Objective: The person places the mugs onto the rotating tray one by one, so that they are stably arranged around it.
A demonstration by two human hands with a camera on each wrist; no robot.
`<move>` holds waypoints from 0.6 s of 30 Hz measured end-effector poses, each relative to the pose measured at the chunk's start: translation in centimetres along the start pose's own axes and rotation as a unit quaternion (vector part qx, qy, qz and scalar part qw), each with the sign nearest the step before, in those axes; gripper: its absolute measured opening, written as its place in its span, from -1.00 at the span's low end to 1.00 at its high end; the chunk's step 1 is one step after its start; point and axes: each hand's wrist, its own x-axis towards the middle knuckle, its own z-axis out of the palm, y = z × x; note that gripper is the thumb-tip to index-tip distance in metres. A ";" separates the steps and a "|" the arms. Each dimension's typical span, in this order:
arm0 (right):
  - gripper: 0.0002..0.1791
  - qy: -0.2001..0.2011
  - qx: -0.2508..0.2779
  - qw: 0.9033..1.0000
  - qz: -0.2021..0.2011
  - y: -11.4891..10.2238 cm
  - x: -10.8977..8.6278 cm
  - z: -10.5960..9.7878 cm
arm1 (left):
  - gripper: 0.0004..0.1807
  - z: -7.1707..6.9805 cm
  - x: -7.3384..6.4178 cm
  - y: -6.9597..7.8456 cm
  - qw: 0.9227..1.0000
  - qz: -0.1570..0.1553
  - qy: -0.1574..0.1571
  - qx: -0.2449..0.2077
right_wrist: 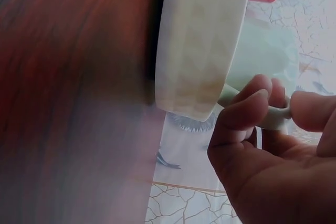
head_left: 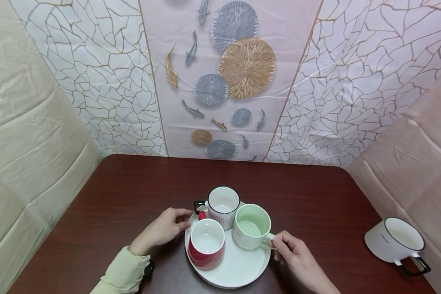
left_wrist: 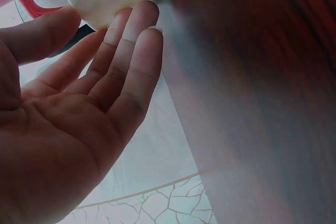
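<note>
A round white tray (head_left: 242, 267) with a raised, faceted side (right_wrist: 199, 40) sits on the table and bears several mugs. My right hand (head_left: 297, 255) pinches the handle of the pale green mug (head_left: 247, 241) at the tray's right; in the right wrist view, thumb and fingers close around that handle (right_wrist: 278, 115). At the tray's left edge is my left hand (head_left: 164, 228), its fingers (left_wrist: 144, 56) loosely extended and fingertips right at the tray's side. A red mug (head_left: 206, 258), white inside, stands at the front left. Behind it is a white ribbed mug (head_left: 220, 218) with black rim and handle.
A white enamel-style mug (head_left: 382, 241) with a dark rim and black handle is at the table's far right, near the beige cloth side wall (head_left: 419, 163). The dark red-brown table (head_left: 150, 183) ends at a patterned cloth backdrop (head_left: 220, 122).
</note>
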 end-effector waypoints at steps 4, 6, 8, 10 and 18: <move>-0.84 -0.002 0.001 1.000 0.002 -0.1 0.0 -0.2 | -0.66 0.1 0.1 0.0 1.000 0.003 -0.001 0.000; -0.84 0.004 -0.007 1.000 0.003 -0.1 0.0 -0.2 | -0.66 0.0 0.1 0.1 1.000 0.000 -0.001 0.001; -0.84 0.012 -0.016 1.000 0.005 -0.1 0.1 -0.3 | -0.65 0.0 0.1 0.2 1.000 -0.002 0.003 0.009; -0.84 0.020 -0.026 0.999 0.010 -0.1 0.2 -0.3 | -0.62 0.0 0.1 0.3 1.000 -0.003 0.005 0.002; -0.85 0.058 -0.052 0.995 0.056 0.0 0.9 -0.2 | -0.56 0.1 0.1 0.5 0.999 0.004 -0.004 -0.049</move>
